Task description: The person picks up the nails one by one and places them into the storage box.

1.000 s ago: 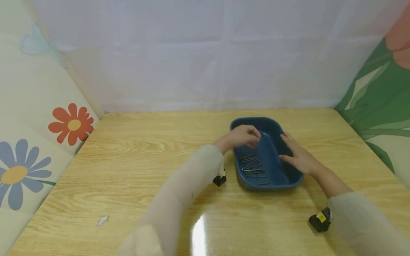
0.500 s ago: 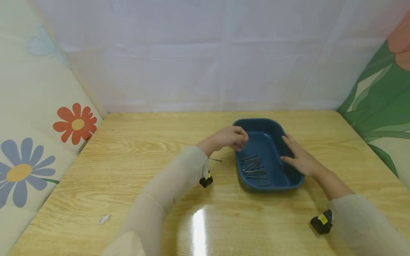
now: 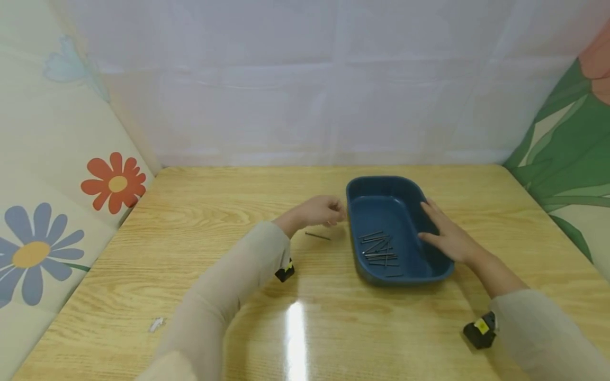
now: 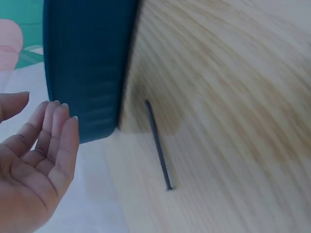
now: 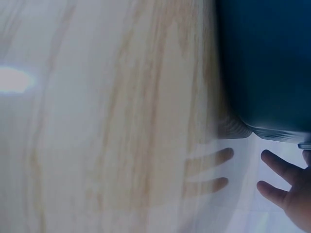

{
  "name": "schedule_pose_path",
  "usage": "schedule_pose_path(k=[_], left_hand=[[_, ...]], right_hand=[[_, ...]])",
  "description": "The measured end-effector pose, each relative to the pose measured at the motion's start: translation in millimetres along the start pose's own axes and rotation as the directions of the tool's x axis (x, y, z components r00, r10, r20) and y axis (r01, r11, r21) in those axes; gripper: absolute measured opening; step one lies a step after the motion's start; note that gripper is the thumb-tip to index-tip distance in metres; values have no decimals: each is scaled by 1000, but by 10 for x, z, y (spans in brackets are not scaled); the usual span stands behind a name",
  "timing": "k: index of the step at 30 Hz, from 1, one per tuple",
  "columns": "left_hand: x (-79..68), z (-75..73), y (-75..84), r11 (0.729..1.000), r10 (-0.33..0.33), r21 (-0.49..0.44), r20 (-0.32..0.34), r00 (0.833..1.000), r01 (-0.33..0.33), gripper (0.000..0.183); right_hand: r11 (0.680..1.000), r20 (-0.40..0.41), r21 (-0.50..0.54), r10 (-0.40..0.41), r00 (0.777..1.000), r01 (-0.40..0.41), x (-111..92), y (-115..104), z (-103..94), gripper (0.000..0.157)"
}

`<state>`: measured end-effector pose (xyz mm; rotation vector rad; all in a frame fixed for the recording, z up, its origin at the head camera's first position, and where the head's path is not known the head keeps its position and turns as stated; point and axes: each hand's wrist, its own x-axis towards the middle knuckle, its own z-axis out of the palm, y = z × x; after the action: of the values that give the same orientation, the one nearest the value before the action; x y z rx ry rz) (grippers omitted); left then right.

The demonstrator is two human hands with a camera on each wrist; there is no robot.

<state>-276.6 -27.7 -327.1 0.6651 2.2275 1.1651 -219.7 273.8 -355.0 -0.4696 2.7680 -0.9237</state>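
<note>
In the head view my left hand (image 3: pixel 324 210) hovers just left of the blue plastic basin (image 3: pixel 405 275), its fingers loosely bent. Nothing lies between thumb and fingers in the left wrist view, where the palm (image 4: pixel 29 179) shows. A single dark nail (image 3: pixel 317 236) lies on the table below that hand, its flat head visible in the left wrist view. Several similar nails (image 3: pixel 378 248) are scattered inside the basin toward its near left. My right hand (image 3: pixel 445 235) rests at the basin's right rim, thumb over the inside. Spread, fairly straight fingers (image 5: pixel 277 167) show in the right wrist view.
The wood-grain table (image 3: pixel 214 211) ends at a white cloth (image 3: pixel 238 106) behind. A small white scrap or mark (image 3: pixel 157 324) shows at the near left. Flower-patterned cloth (image 3: pixel 28 159) borders the left side, with another patterned panel at right.
My left hand has moved left from over the basin to beside it, uncovering the loose nail on the table. The right hand stays at the right rim.
</note>
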Motion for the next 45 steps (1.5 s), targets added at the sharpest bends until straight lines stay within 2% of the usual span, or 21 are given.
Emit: schedule_pose_path(k=[2, 4, 5, 9, 15, 19, 27, 35, 38, 45], left_hand=[[-15, -1, -31, 995, -6, 97, 9, 1000, 6, 15], [-19, -1, -59, 979, 1, 205, 12, 1000, -3, 15], [6, 1, -104, 966, 1, 257, 14, 1000, -4, 14], [-6, 7, -117, 903, -12, 430, 25, 1000, 0, 16], [-41, 13, -172, 820, -35, 572, 47, 998, 2, 22], [-68, 16, -230, 781, -83, 623, 39, 996, 41, 25], [-70, 47, -301, 741, -122, 667, 11, 992, 84, 20], [-41, 105, -318, 675, -86, 734, -24, 996, 76, 7], [-31, 126, -324, 660, -87, 747, -36, 996, 84, 4], [21, 157, -316, 618, -75, 784, -20, 997, 62, 8]], right_hand=[[1000, 3, 0, -3, 1000, 3, 6, 0, 1, 72], [1000, 3, -4, -3, 1000, 3, 10, 2, -1, 72], [1000, 2, -4, -5, 1000, 5, 13, 3, -1, 72], [1000, -2, -7, -6, 1000, 6, 17, 7, -5, 72], [1000, -3, -11, -7, 1000, 7, 14, 2, -2, 71], [1000, -3, -11, -8, 1000, 8, 10, -2, -2, 71], [1000, 2, -5, -7, 1000, 7, 0, -6, -7, 71], [1000, -1, -1, -16, 1000, 16, 6, 6, 2, 71], [1000, -2, 0, -18, 1000, 18, 9, 13, 7, 71], [1000, -5, 2, -17, 1000, 17, 8, 18, 7, 70]])
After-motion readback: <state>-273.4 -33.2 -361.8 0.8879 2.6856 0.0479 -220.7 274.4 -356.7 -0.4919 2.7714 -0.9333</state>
